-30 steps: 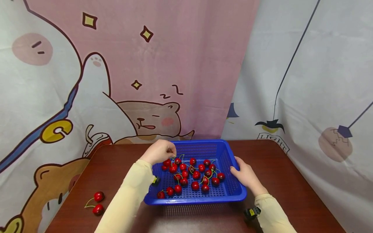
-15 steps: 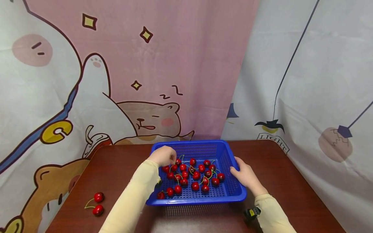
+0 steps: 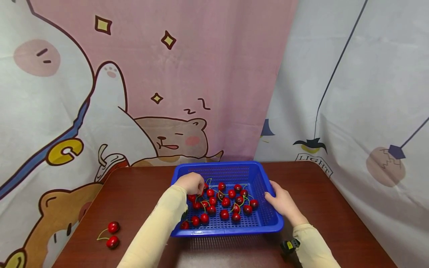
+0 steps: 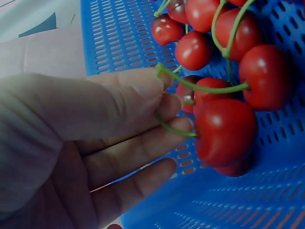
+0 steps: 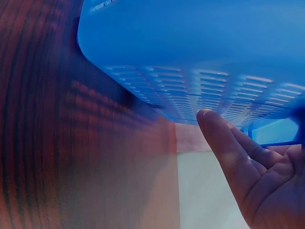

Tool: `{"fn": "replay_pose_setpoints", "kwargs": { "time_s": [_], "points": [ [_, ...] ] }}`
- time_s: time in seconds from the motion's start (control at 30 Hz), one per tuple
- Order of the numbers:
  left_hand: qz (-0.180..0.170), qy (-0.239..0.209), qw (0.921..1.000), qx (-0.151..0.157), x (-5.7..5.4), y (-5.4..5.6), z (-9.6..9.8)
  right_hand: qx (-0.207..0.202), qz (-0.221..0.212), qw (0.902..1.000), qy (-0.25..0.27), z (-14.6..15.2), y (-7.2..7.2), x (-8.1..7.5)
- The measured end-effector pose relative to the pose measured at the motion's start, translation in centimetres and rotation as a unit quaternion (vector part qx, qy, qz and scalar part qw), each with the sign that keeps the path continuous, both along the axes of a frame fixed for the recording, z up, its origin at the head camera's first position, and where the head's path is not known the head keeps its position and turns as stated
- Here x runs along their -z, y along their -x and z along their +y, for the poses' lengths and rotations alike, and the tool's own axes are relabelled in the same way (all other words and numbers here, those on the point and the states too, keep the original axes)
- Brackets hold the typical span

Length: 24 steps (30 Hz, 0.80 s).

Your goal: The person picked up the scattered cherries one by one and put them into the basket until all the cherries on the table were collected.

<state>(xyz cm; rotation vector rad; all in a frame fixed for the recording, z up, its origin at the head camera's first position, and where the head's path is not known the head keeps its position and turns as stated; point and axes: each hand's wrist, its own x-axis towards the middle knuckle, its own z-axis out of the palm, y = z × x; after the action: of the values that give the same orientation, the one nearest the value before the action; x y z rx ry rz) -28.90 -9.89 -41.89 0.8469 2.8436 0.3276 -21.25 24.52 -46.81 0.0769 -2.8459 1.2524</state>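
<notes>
My left hand [image 3: 191,183] is low over the left part of a blue plastic basket [image 3: 228,231]. In the left wrist view its thumb and index finger pinch thin green stems, with a glossy red cherry [image 4: 226,132] and a second cherry [image 4: 267,77] hanging from them. The other fingers lie loosely bent below. My right hand [image 3: 282,199] holds the basket's right side, thumb over the rim. In the right wrist view its fingertip [image 5: 204,114] is right at the slotted outer wall. Several more cherries [image 3: 225,202] lie spread over the basket floor.
On the dark wooden table [image 3: 144,193], a pair of cherries [image 3: 113,242] joined by a stem lies left of the basket. A cartoon-printed curtain [image 3: 214,74] hangs behind the table. A small black device [image 3: 290,245] is worn on the right wrist.
My left hand has come down and slightly right, lower into the basket's left part. The basket's left side shifted slightly right. The right hand stays at the rim.
</notes>
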Motion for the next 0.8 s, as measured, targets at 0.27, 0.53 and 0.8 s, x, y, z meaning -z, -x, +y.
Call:
{"fn": "replay_pose_setpoints", "kwargs": {
  "time_s": [0.27,0.53,0.8],
  "points": [
    [-0.011,-0.008,0.9996,-0.024,-0.1,-0.1,-0.2,-0.002,-0.001,1.0000,0.000,0.0,0.0,0.0],
    [-0.028,-0.039,0.9986,-0.020,-1.3,-0.3,-0.5,-0.003,-0.003,1.0000,-0.001,0.1,-0.1,0.2],
    [-0.022,-0.109,0.9936,-0.017,-3.4,-0.9,-1.3,-0.002,-0.002,1.0000,-0.001,0.1,0.0,0.1]
  ]
}}
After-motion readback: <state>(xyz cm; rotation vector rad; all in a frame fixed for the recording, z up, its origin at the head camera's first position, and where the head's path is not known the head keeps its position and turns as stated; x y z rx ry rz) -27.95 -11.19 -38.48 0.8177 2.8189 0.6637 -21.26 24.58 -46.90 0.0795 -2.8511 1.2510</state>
